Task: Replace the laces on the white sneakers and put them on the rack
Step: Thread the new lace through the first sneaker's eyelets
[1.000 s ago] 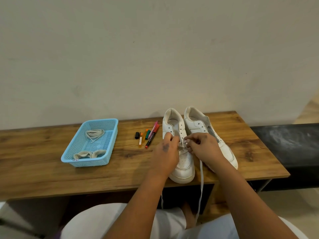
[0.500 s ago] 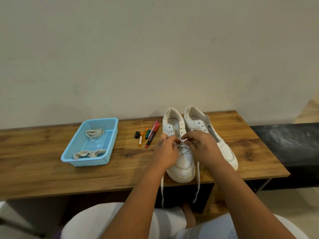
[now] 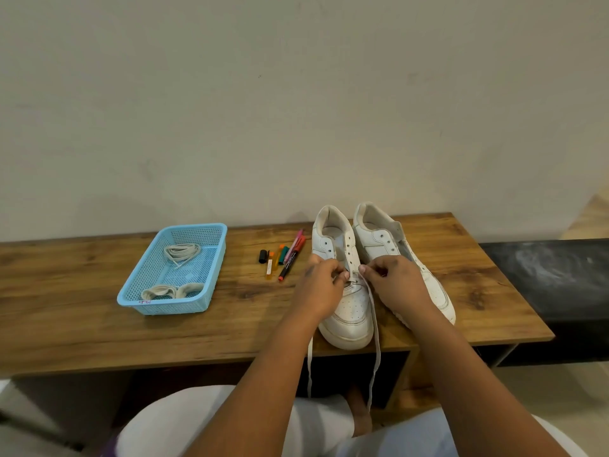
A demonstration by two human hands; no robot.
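We note lacing step in hand. Left white sneaker [image 3: 346,301] at centre of frame, on wooden bench [image 3: 82,324]. Left hand [image 3: 321,286] and right hand [image 3: 393,285] each pinch white lace [image 3: 375,338] at lower eyelets; both ends hang below bench edge. Right sneaker [image 3: 389,242] unlaced. We judge next: cross ends, thread upper eyelets. Rack not seen.

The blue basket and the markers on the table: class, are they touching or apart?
Apart. The head view shows bare wooden table between the blue basket and the markers.
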